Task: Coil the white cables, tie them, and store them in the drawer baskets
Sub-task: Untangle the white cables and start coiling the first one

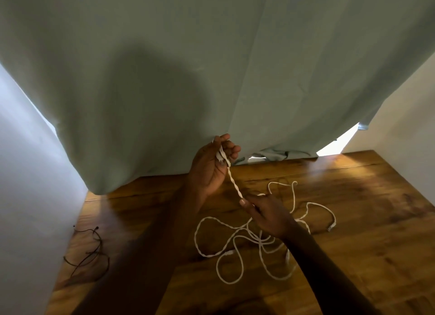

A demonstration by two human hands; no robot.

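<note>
Your left hand (210, 164) is raised above the table with its fingers curled round a small bundle of white cable (231, 180), a few short turns of it gathered in the palm against the thumb. From that bundle a taut, twisted length runs down and to the right to your right hand (268, 214), which pinches it between thumb and forefinger just above the tabletop. So both hands are closed on the same cable, one holding the started coil, the other feeding the strand.

The rest of the white cable lies loose on the wooden table (364, 232) below and around your right hand, spread in several open loops that cross one another. One large loop sits toward you, near the middle of the table, and another arcs off to the right, ending in a small white connector (331, 227) that rests flat on the wood, apart from the other loops. A second connector (228, 252) appears to lie among the loops at centre.

At the left edge of the table, well apart from the white cable, some thin dark cords (91, 256) lie tangled. A pale green curtain (164, 79) hangs behind the table, its hem touching the far edge, with white walls (28, 173) on either side.
</note>
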